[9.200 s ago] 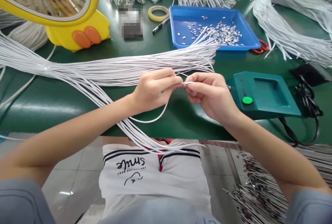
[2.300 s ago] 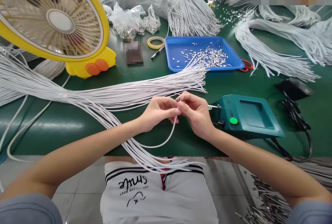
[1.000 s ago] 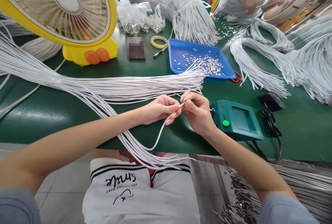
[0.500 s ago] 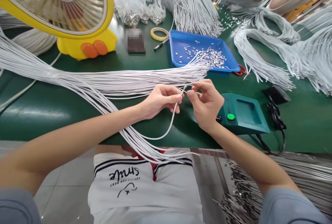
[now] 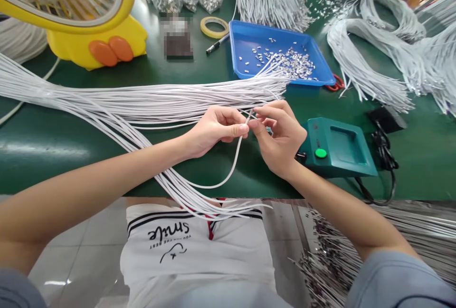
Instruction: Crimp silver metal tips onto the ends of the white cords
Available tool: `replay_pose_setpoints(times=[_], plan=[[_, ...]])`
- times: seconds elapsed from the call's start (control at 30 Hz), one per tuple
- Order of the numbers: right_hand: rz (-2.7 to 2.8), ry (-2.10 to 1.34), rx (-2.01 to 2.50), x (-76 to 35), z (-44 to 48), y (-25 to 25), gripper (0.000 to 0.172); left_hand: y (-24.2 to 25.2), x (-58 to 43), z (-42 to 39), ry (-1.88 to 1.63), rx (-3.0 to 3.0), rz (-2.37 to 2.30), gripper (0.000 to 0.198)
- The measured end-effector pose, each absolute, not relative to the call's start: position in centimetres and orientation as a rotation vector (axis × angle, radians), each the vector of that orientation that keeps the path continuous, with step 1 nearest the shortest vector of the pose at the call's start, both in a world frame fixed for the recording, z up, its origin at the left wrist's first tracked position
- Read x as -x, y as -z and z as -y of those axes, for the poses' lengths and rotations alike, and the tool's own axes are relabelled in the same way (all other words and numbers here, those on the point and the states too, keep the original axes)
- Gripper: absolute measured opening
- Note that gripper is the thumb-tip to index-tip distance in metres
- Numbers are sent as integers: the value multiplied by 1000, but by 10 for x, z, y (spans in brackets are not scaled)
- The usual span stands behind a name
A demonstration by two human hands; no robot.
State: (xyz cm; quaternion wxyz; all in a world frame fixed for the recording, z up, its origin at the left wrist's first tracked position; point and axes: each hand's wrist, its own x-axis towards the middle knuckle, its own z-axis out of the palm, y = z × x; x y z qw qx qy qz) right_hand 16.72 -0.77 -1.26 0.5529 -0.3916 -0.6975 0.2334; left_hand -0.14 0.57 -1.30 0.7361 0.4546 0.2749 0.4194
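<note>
Between the thumb and fingers of my left hand (image 5: 223,129) a single white cable (image 5: 233,170) is pinched close to its end, which points up. My right hand (image 5: 280,134) meets that end, thumb and forefinger closed on a small silvery metal piece (image 5: 251,112) at the tip; its exact shape is too small to tell. The cable curves down and left into a smaller bunch of white cables (image 5: 188,198) hanging over the table edge. Behind my hands lies a thick bundle of white cables (image 5: 171,101), its ends at the blue tray (image 5: 245,37), which holds many small metal pieces.
A teal device (image 5: 342,151) with a green button sits right of my right hand. Yellow tape (image 5: 213,27), a pen (image 5: 217,44), red-handled scissors (image 5: 337,83) and a yellow fan (image 5: 96,46) stand farther back. More cable bundles (image 5: 374,61) lie at the right.
My right thumb and forefinger have closed in on the cable's end, where a silvery piece now shows. The left hand keeps its pinch. The camera view has shifted slightly.
</note>
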Motion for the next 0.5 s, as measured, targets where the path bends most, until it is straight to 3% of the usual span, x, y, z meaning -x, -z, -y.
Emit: replay_pose_setpoints(times=[0.17,0.5], plan=[[1600,-662,875,-166,9,10,7,14,2,-5,-917,-1003,-592,28],[1350,-1062,938,-168,3,7,25,14,0,-7,-899,-1006,-568,26]])
